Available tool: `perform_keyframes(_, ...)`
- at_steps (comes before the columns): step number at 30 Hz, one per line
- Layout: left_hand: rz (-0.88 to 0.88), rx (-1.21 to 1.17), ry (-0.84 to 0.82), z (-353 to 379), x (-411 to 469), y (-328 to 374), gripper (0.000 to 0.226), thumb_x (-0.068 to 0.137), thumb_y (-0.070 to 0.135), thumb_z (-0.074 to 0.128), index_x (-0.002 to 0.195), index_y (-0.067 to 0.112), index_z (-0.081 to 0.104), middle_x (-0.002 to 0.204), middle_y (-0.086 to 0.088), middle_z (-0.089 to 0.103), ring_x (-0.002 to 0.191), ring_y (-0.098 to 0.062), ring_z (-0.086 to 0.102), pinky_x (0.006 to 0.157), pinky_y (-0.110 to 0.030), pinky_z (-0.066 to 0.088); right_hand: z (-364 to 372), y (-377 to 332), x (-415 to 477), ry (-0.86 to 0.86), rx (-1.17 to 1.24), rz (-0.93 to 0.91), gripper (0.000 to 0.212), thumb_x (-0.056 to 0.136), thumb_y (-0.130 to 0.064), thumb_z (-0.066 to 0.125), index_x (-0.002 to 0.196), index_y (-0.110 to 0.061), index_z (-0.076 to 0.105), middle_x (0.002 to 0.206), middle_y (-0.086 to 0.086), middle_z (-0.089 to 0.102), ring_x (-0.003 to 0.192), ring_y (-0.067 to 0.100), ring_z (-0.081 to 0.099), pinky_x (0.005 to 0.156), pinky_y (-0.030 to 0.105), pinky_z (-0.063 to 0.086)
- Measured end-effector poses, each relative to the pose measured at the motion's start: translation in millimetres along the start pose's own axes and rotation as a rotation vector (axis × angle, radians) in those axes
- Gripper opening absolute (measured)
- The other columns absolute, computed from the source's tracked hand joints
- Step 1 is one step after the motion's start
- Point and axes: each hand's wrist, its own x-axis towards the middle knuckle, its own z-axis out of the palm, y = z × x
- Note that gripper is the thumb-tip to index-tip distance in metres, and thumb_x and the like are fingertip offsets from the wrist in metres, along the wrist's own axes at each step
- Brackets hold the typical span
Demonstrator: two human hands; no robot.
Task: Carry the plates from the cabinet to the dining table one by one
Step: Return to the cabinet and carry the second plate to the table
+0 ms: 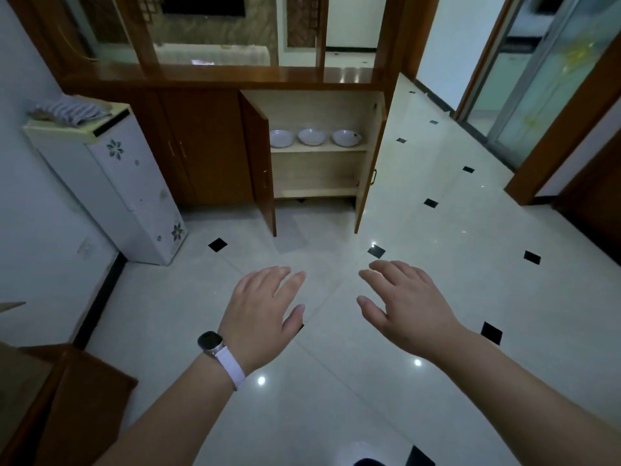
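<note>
glossy pale tile floor (453,290) with black diamond insets lies between a white flowered appliance (134,196) and glass door (551,72)

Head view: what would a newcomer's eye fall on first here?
The left hand, wearing a watch, and the right hand stretch forward open and empty at the bottom centre, above the tiled floor. Beyond them the cabinet stands with both doors open, three white plates in a row on its upper shelf.
</note>
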Motion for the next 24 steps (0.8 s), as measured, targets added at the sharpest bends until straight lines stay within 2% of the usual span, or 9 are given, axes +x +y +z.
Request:
perform_keyframes(5, 0.001, 0.001, -0.025, 27.6, 43.9, -35.2, 0.044, 0.088, 0.034, 0.051, 0.124, 0.011, 0.063, 0.118, -0.011, 0.064, 0.108, -0.029, 0.060, 0.094, -0.044, 0.046, 19.3, 20.6, 50.9, 0.048, 0.034, 0.026, 0.048, 0.092, -0.048, 0.043, 0.120, -0.016, 0.064, 0.121, 0.004, 0.065, 0.111, 0.029, 0.059, 0.092, 0.041, 0.045)
perform_keyframes(10, -0.029, 0.021, -0.077, 57.6, 106.7, -57.7, 0.045, 0.088, 0.036, 0.050, 0.125, 0.013, 0.062, 0.120, -0.009, 0.064, 0.109, -0.027, 0.060, 0.095, -0.042, 0.046, 35.6, 71.1, 118.8, 0.041, 0.035, 0.041, 0.043, 0.094, -0.045, 0.050, 0.125, -0.016, 0.062, 0.125, 0.004, 0.063, 0.115, 0.027, 0.057, 0.095, 0.041, 0.043)
perform_keyframes(17, -0.070, 0.059, -0.149, 101.2, 228.9, -75.1, 0.047, 0.088, 0.039, 0.047, 0.123, 0.014, 0.063, 0.118, -0.009, 0.066, 0.108, -0.028, 0.062, 0.093, -0.044, 0.048, 49.3, 150.6, 221.3, 0.026, 0.110, 0.073, 0.048, 0.092, -0.046, 0.046, 0.125, -0.015, 0.063, 0.125, 0.005, 0.064, 0.117, 0.029, 0.056, 0.097, 0.044, 0.044)
perform_keyframes(24, -0.060, 0.091, -0.140, 137.7, 354.1, -81.1, 0.044, 0.087, 0.039, 0.049, 0.120, 0.013, 0.062, 0.118, -0.008, 0.065, 0.106, -0.028, 0.061, 0.092, -0.043, 0.048, 50.8, 240.6, 307.2, 0.001, 0.107, 0.072, 0.047, 0.095, -0.048, 0.042, 0.127, -0.018, 0.060, 0.127, 0.003, 0.062, 0.119, 0.026, 0.055, 0.099, 0.042, 0.041)
